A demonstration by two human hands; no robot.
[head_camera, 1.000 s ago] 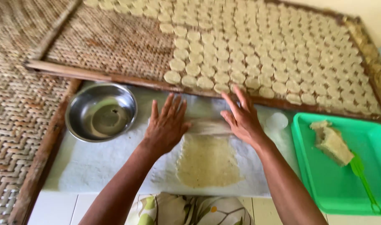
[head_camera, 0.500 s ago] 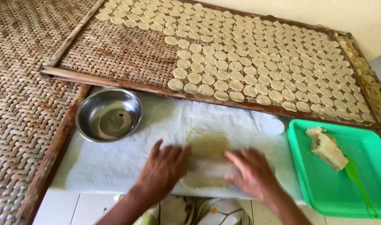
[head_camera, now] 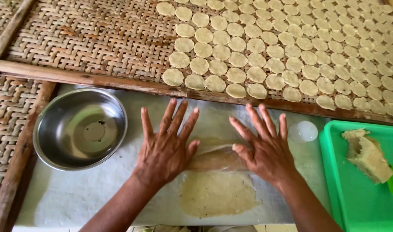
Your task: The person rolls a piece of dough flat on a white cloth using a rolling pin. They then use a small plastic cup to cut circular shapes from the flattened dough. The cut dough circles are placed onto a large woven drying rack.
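My left hand (head_camera: 166,146) and my right hand (head_camera: 265,144) lie flat, fingers spread, pressing on a clear cylindrical roller (head_camera: 216,158) between them. Under and below the roller a thin sheet of pale dough (head_camera: 218,193) is spread on a white plastic-covered board (head_camera: 76,195). The roller sits at the far end of the dough sheet. Beyond the hands, several small round dough discs (head_camera: 256,56) lie in rows on a woven bamboo tray (head_camera: 97,38).
An empty steel bowl (head_camera: 78,129) stands at the left on the board. A green plastic tray (head_camera: 360,202) at the right holds a lump of dough (head_camera: 368,154). A small clear round cap (head_camera: 303,131) lies beside it. A second woven mat (head_camera: 9,111) lies far left.
Both hands rolled toward me over the dough half a second ago, then pushed back away; they now sit at the far end of the flattened sheet.
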